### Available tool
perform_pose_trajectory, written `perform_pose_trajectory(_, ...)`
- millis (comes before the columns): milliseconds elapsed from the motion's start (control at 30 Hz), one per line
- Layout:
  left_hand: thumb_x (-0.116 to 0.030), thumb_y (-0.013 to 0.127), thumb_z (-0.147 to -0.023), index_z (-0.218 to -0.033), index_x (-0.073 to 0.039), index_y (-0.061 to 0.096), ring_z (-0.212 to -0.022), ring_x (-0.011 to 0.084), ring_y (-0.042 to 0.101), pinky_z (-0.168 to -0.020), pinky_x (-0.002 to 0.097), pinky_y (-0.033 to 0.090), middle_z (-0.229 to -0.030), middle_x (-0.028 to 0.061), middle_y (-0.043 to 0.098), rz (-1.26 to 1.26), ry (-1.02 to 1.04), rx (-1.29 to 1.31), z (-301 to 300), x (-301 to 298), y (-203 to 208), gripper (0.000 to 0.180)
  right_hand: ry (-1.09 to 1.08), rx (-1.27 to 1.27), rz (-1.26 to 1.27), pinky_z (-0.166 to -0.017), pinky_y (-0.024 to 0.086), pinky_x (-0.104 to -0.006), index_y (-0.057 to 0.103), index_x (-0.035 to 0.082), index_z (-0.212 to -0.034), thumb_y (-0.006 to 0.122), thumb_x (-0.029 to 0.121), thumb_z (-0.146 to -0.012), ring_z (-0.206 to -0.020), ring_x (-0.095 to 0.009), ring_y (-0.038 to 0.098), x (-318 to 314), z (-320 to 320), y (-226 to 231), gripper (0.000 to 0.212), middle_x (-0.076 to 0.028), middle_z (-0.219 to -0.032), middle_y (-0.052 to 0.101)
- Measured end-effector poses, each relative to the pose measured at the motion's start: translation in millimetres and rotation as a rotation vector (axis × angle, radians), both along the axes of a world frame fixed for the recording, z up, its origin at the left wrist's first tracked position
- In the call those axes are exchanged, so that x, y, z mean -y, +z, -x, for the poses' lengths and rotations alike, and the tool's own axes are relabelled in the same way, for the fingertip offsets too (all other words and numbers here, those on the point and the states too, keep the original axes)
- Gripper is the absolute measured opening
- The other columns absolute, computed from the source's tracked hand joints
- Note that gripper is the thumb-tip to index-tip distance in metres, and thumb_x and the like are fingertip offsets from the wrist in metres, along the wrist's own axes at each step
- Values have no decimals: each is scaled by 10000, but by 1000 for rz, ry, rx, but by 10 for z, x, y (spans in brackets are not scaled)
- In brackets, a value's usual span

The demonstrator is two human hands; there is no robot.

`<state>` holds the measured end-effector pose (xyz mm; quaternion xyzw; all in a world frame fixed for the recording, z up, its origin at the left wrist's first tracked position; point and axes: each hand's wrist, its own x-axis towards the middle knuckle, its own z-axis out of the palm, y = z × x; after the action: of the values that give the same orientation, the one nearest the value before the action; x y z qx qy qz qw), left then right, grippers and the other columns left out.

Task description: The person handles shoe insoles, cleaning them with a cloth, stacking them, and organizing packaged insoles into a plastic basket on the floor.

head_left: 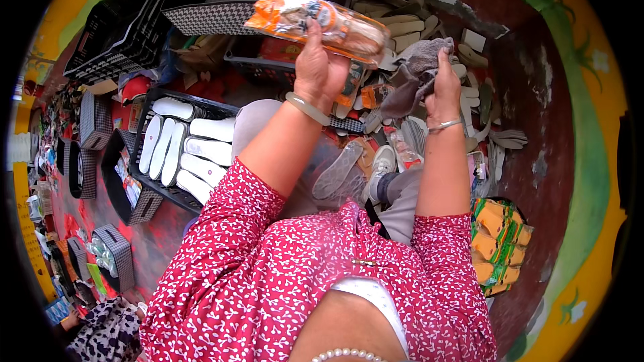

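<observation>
Raised in my left hand (318, 72) is a long clear plastic packet (355, 32) with orange printing and something pale brown inside. The thumb lies across its near side; the other fingers are mostly hidden beneath. A crumpled grey-brown cloth (410, 82) hangs from my right hand (444, 90), pinched at its upper right end. Both things are held apart over a heap of loose insoles (406, 27). Beneath my arms, a clear plastic bag with an insole-shaped grey piece (337, 169) lies near my lap.
At my left, a black crate (144, 173) holds white insoles in rows. A black crate (124, 23) and a houndstooth bin (221, 19) stand farther off. A yellow-orange packaged bundle (500, 245) sits by the dark red wall (537, 161) at right. Another person's patterned sleeve (107, 335) shows lower left.
</observation>
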<state>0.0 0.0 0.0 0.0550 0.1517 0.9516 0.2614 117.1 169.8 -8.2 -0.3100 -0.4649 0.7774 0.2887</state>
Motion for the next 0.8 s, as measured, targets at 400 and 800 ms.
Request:
perform_pose_trajectory(400,-315,596,-872,-1167,-44,507,-1010,129,533,-884,276,421,-1116,41,575,304,-143,-344,-374,-72,2,410,102,-331,351,-855,483,-355,573,34,-1081,657,45,-795,-949,-224,597,551,205,-209,298,-85,-1035,624)
perform_pose_trajectory(800,-172,463,-927,-1073,11,537,-941,225,576,-883,367,440,-1016,129,613,131,-318,83,-461,147,-123,245,-85,-173,-388,-842,432,-281,523,-4,-1101,609,185,-871,-922,-148,536,794,167,-202,309,-49,-1050,568)
